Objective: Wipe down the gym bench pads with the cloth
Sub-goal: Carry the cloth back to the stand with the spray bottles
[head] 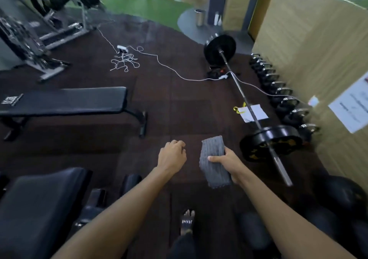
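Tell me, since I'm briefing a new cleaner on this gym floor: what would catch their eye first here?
Probably the folded grey ribbed cloth, held up at centre in the right hand, with the left hand loosely curled and empty beside it. Next, the long black padded flat bench at left, and the steel barbell with black plates lying on the dark floor at right.

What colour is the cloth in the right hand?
Grey, with a ribbed knit texture; the cloth shows in the head view.

Head-height view, forward and downward
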Motion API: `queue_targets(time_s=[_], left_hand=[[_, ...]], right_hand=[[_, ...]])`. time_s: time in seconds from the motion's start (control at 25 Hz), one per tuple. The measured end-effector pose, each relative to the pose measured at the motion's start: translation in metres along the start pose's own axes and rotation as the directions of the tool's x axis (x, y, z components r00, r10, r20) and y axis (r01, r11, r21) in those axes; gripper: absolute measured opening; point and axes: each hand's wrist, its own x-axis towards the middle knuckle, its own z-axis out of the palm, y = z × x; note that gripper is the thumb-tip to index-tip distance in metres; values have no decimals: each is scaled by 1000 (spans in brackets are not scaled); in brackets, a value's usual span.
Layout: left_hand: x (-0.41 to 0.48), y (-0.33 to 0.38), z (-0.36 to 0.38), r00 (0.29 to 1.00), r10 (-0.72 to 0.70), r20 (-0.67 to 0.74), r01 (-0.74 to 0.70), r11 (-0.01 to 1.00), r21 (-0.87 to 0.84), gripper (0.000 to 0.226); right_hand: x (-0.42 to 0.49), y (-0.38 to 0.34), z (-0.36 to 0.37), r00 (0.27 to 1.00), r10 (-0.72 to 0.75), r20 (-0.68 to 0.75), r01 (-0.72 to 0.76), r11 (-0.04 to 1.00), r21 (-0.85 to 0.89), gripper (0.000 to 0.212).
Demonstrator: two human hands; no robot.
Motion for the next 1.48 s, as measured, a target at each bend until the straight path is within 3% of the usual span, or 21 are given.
queue_targets(time_s=[0.44, 0.64, 0.92, 1.24, 1.48], left_hand=[[425, 7, -104, 997, -41, -66, 40, 999, -16, 32], [647, -1, -138, 990, -90, -111, 88, 996, -21, 31], [933, -23, -205, 986, -144, -84, 142, 989, -29, 31], [1280, -87, -269, 999, -32, -26, 31, 999, -15, 31], [1520, -97, -333, 998, 51, 19, -52, 999, 7, 30]], right_hand=[[371, -247, -22, 998, -23, 53, 23, 1000, 0, 36], [584, -358, -31, 995, -50, 90, 51, 999, -16, 40], [836, -530, -18, 993, -43, 109, 43, 999, 6, 37], [1136, -678, 16, 999, -30, -18, 30, 999, 30, 40], [1328, -807, 17, 995, 4, -97, 4, 997, 78, 40]])
